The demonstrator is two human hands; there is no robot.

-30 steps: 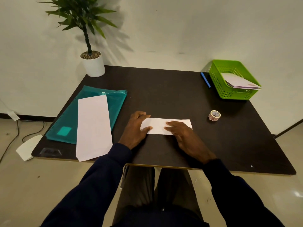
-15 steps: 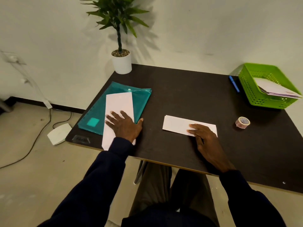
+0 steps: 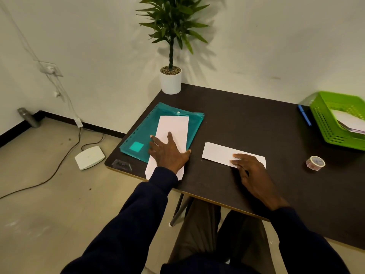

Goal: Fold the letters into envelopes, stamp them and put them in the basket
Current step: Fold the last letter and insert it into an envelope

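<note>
Where frame cuts: basket [image 3: 327,123], half-seen.

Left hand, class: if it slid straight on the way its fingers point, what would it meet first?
The left hand lies flat on the long white envelope, fingers pointing away. It would likely run along that, then reach the teal folder beneath its far end.

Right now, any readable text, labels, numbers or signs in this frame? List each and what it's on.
None can be read.
Roll of tape: a printed pattern, too small and blurred to tell any words.
Clear sticker at the table's near left corner: no legible marks.
Teal folder: a plain lighter square, no text.
White envelope and folded letter: blank on the sides showing.
Papers in the green basket: nothing legible.
</note>
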